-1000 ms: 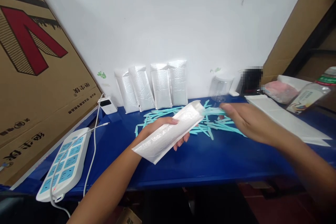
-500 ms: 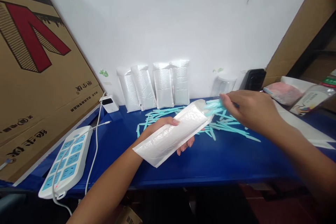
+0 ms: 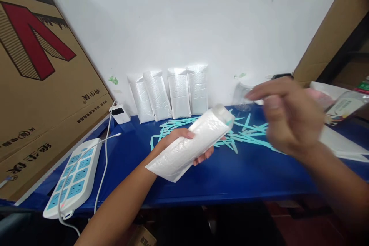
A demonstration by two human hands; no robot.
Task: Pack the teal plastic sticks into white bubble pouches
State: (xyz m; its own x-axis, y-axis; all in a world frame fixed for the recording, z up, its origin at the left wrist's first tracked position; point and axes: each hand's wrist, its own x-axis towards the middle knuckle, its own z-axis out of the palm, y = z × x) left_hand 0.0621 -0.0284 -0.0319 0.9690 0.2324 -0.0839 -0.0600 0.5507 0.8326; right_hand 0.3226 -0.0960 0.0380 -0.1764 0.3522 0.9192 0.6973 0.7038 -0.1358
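Observation:
My left hand (image 3: 180,138) grips a white padded bubble mailer (image 3: 191,144), thumb on top and fingers beneath. The mailer is tilted, its open mouth pointing up and to the right. A bit of teal shows just inside that mouth. To the right of it, my right hand (image 3: 291,119) is raised over the table, smeared by motion. Its index finger and thumb are apart and nothing shows between them. Loose teal strips (image 3: 250,138) lie scattered on the blue table behind the mailer, partly covered by my hands.
Several filled white mailers (image 3: 178,94) lean against the wall. A clear plastic cup (image 3: 242,98) stands behind the strips. At left are a power strip (image 3: 73,178), a small white device with a cable (image 3: 119,114) and a large carton (image 3: 43,84). A bottle (image 3: 347,105) and white sheets (image 3: 343,144) lie at right.
My right hand has let go of the teal strips at the mailer's mouth and moved right. The strips have slid down inside. My left hand holds almost still.

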